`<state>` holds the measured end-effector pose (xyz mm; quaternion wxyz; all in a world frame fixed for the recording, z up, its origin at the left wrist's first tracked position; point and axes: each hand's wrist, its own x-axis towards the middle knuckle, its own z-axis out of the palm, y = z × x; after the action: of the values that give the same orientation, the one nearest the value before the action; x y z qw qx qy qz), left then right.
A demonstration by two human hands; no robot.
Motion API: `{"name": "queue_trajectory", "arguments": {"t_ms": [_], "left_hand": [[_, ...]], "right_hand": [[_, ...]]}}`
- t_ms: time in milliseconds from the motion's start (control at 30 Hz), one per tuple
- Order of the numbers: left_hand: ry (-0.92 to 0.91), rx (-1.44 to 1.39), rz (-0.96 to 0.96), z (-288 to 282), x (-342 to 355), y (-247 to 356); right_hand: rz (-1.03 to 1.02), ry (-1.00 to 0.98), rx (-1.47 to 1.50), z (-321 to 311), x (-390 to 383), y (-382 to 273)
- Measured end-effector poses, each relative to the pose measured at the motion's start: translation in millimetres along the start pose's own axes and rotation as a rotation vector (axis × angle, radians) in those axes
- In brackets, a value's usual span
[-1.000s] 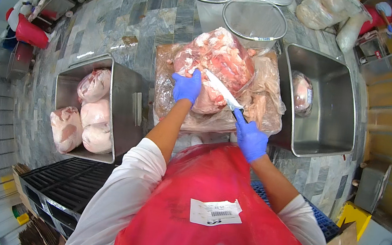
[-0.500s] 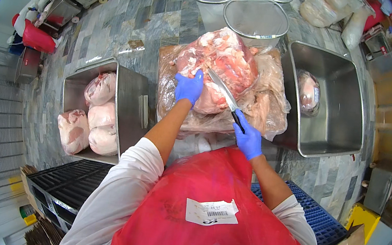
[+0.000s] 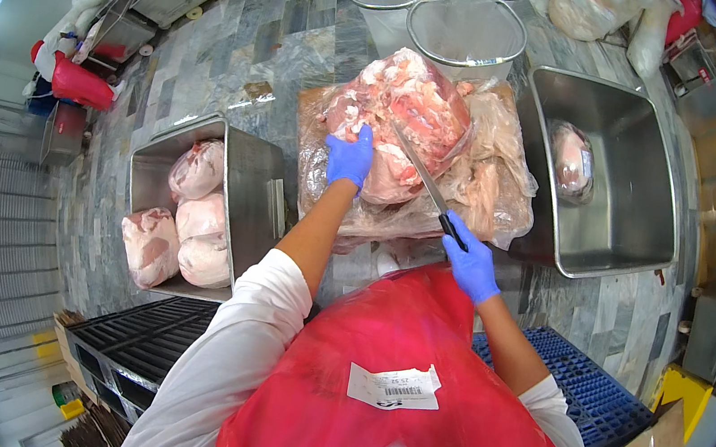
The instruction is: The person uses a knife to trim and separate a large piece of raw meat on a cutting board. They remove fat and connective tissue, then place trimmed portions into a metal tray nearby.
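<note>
A large piece of raw red-and-white meat [image 3: 428, 106] lies on a brown block [image 3: 313, 138] covered in clear plastic. In a blue glove, my left hand [image 3: 349, 161] grips the meat's near left side, fingers curled at a whitish flap. My right hand [image 3: 473, 266], gloved the same, is wrapped round the black handle of a long knife [image 3: 424, 176]. The blade slants up to the left across the meat, its tip at the middle of the upper face. Crumpled plastic film [image 3: 487, 173] covers the block's right part.
Left stands a metal bin [image 3: 261, 188] with several pale meat pieces [image 3: 201, 216]; right, another metal bin [image 3: 624, 195] holds one wrapped piece [image 3: 571, 161]. Hoop-rimmed clear containers [image 3: 466, 34] stand beyond the block. A blue plastic pallet [image 3: 577, 379] is at lower right, black pallets [image 3: 140, 335] at lower left.
My right hand has drawn the knife back a little, toward me and to the right. My left hand keeps its grip on the meat. The whole view has shifted slightly.
</note>
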<state>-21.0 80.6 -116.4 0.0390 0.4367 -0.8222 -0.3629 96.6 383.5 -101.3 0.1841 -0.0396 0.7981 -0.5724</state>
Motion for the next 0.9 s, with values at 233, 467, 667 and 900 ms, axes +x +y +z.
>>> {"name": "queue_trajectory", "arguments": {"t_ms": [233, 467, 667, 900], "left_hand": [[0.264, 0.193, 0.899, -26.2, 5.4, 29.7], [0.089, 0.060, 0.778, -10.1, 41.0, 28.1], [-0.092, -0.261, 0.463, -16.1, 71.8, 23.4], [-0.315, -0.497, 0.420, -44.6, 47.2, 49.8]], "right_hand": [[-0.038, 0.078, -0.205, -31.0, -40.4, -33.6], [-0.024, 0.075, -0.245, -34.9, -41.6, -28.2], [-0.056, 0.089, -0.290, -35.1, -40.2, -19.2], [-0.056, 0.089, -0.352, -49.8, -45.5, -18.9]]}}
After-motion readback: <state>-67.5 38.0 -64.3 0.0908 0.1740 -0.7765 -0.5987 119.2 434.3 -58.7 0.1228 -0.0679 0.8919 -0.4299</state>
